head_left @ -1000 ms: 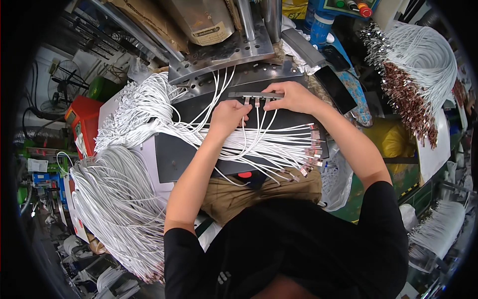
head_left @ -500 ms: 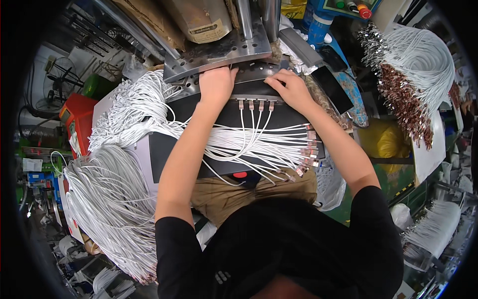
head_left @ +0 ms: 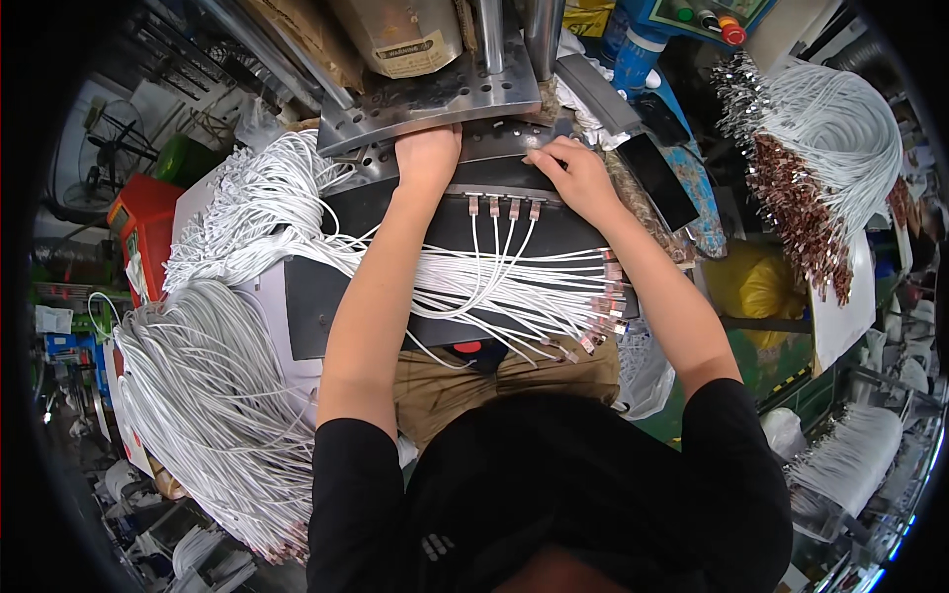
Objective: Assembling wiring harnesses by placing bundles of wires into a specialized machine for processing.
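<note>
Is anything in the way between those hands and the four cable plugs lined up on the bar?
Nothing visible separates the left hand or right hand from the four cable plugs, though the metal plate above hides the left hand's fingertips.

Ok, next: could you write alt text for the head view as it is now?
A person's left hand, fingers hidden, is partly under a perforated steel plate, with the right hand to its right. Lower in the view, four white cables are lined up plug-first along a metal strip, and a fan of white cables lies across a black board.
</note>
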A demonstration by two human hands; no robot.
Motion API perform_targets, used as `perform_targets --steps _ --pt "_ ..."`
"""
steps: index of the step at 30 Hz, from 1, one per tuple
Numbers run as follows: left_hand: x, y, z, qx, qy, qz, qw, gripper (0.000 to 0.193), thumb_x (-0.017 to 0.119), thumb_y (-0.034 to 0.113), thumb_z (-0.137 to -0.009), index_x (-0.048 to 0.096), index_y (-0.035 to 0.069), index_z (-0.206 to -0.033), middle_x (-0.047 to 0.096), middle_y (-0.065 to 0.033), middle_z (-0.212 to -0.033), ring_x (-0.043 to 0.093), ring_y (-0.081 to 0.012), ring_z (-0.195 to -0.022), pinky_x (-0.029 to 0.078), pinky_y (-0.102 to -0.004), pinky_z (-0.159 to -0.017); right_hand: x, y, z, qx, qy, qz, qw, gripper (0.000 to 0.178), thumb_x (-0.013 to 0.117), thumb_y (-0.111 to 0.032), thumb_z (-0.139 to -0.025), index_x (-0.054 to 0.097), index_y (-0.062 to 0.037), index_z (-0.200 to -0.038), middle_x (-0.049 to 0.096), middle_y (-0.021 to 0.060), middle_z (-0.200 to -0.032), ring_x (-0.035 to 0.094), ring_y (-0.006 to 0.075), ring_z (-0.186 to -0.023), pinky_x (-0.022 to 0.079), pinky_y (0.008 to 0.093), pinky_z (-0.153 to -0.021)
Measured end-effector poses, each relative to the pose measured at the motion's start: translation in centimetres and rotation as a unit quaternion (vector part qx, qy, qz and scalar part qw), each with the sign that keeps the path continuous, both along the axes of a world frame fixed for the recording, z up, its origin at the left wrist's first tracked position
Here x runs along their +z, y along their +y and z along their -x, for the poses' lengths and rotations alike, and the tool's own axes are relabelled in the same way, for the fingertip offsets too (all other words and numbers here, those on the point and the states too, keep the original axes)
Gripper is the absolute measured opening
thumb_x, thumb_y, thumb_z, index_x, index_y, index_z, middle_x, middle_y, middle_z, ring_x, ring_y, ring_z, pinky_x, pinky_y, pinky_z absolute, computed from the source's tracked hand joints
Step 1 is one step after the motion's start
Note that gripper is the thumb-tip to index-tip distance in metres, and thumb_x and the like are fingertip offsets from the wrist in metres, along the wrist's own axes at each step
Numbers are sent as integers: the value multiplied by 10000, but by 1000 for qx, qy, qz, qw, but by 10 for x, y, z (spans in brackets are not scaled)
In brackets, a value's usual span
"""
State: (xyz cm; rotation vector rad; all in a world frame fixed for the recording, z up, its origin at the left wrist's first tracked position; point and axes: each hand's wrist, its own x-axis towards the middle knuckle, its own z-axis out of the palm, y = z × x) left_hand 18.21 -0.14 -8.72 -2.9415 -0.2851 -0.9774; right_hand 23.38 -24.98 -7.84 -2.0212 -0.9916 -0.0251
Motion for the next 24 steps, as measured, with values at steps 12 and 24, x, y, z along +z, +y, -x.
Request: perform_targets --steps 12,24 --pt "-2 1 1 16 -4 30 999 288 564 329 -975 704 78 -957 702 -170 -860 688 -373 -747 574 -472 -647 6 10 -6 22 15 58 998 214 628 -232 -967 746 -60 -1016 659 120 -897 618 292 -882 484 367 -785" --pt "3 -2 -7 -10 28 87 996 334 528 309 -988 679 60 -826 693 -178 -717 687 -387 -679 570 -483 -637 26 125 -116 -87 -244 24 966 288 644 -270 -909 685 -25 -1056 700 173 -994 657 364 -938 518 460 -836"
